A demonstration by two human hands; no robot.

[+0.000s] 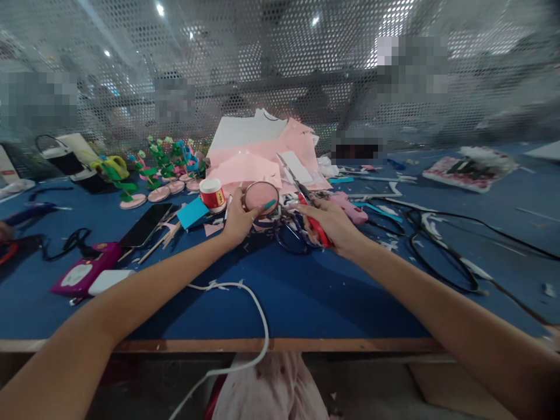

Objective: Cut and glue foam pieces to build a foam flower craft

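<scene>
Two bare hands at work over a blue-topped bench (332, 315), seen from the wearer's head. The left hand (240, 219) grips a round, pale pink disc with a dark rim (260, 195), fingers at its left side and thumb at its lower edge; a narrow teal patch (269, 205) shows beside the thumb, and whether it is a nail or a separate piece cannot be told. The right hand (330, 224) is closed on the red handles of a pair of metal scissors (301, 188), whose blades point away from the wearer and slightly left, to the right of the disc. Between and below the hands lies a second pair of scissors with dark blue handles (293, 236), among paper scraps. Just beyond the right hand rests a pink glue gun (349, 208); farther right, a black cable (420, 220) runs in loops.

Left of the disc stand a white jar with a red label (212, 195) and, near it, a sheet of bright blue paper (192, 213). Beyond these is a group of green-leaved craft flowers (149, 173) on pink round bases (132, 202). Nearer the wearer lie a black phone (146, 224) and a purple box (90, 269). Pink sheets (245, 169) lie behind the disc.
</scene>
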